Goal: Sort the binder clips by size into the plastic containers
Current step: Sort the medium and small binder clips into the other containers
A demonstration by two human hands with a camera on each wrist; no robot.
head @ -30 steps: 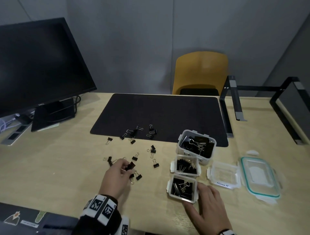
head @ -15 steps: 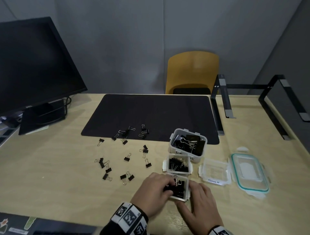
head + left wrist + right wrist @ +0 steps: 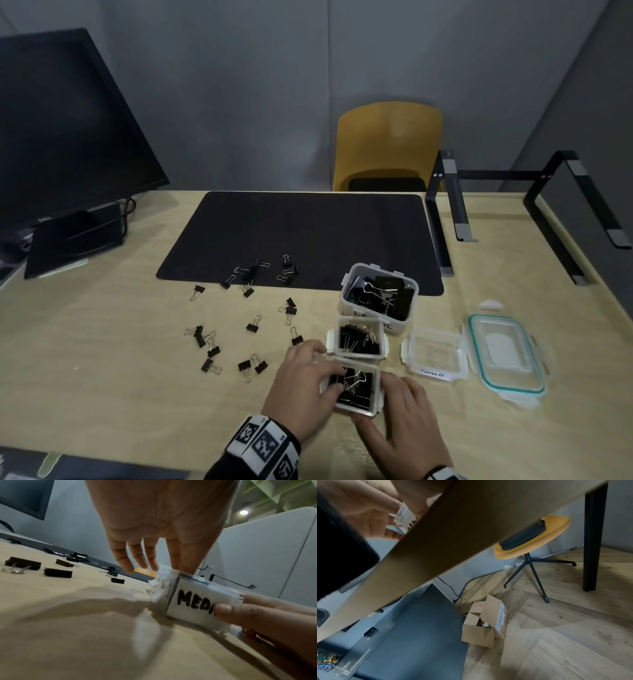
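Roughly midway. Head: three plastic containers hold clips, loose binder clips remain on surface; left hand fingers relaxed over nearest tub. Left wrist: right hand grips "MED" container. Right wrist: mostly under-surface.

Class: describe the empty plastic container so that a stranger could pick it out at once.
Find the black desk mat, then the row of clip-filled tubs by its near right corner. The empty container sits just right of that row, left of the teal-rimmed lid. Only it holds no clips and reads "Small".
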